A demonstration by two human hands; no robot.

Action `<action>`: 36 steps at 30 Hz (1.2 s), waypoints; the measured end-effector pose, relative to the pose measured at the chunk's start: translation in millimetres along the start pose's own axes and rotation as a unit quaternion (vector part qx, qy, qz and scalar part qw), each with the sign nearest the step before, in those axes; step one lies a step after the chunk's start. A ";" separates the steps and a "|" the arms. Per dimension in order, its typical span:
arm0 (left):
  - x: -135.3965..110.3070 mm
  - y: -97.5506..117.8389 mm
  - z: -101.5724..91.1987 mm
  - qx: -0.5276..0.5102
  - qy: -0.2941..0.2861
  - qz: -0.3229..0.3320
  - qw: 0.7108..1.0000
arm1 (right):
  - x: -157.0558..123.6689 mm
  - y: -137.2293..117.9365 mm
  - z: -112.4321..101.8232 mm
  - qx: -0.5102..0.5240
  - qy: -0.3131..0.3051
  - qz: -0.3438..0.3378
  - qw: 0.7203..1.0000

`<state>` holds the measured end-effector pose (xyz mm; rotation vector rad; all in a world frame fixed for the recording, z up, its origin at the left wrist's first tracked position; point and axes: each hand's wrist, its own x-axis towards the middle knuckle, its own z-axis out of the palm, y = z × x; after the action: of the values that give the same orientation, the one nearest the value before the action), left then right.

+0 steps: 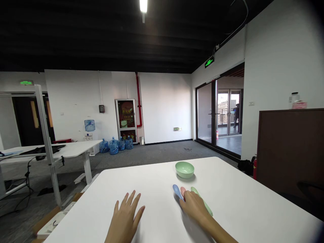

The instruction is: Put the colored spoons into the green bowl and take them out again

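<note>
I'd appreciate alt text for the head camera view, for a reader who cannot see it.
Two bare hands at a white table: the right hand lies over a blue spoon, a pink spoon and a green spoon, near a pale green bowl, and the left hand is spread palm down beside them. Blue water jugs stand by the far wall.

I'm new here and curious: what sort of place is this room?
Probably an open-plan office or workroom: a white metal-legged desk, blue plastic water-cooler bottles by the far wall, and a green illuminated exit sign above glass doors.
</note>
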<state>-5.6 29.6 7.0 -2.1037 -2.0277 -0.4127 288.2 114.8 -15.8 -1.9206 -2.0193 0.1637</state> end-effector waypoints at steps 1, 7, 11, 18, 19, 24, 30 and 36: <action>0.0 -0.2 0.4 0.000 0.001 0.000 1.000 | 0.0 0.1 -0.1 0.001 -0.006 -0.008 1.000; 0.0 -1.1 2.2 -0.005 0.007 0.001 1.000 | 1.3 1.0 2.0 0.019 -0.022 -0.015 0.999; -0.3 0.3 0.1 -0.005 0.000 -0.001 1.000 | 3.3 2.5 6.5 0.021 -0.021 -0.012 0.999; -1.1 1.2 -1.9 0.006 -0.011 -0.004 1.000 | 6.6 6.8 14.8 0.016 -0.024 -0.025 0.999; -1.2 1.1 -1.5 0.007 -0.010 -0.003 1.000 | 6.9 7.2 15.6 0.015 -0.021 -0.025 0.999; -0.7 -0.1 1.7 0.005 -0.006 -0.001 1.000 | 7.0 7.1 15.6 0.015 -0.021 -0.023 0.999; -0.5 -0.3 2.8 0.011 -0.003 -0.002 1.000 | 7.2 6.3 16.9 0.007 -0.020 -0.025 0.999; -1.4 1.0 -0.6 0.014 -0.021 -0.004 1.000 | 9.0 4.7 22.1 0.023 -0.033 -0.020 0.999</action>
<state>-4.7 28.0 7.1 -2.1053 -2.0544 -0.3435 285.2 127.5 -36.4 -1.8681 -2.0767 0.2651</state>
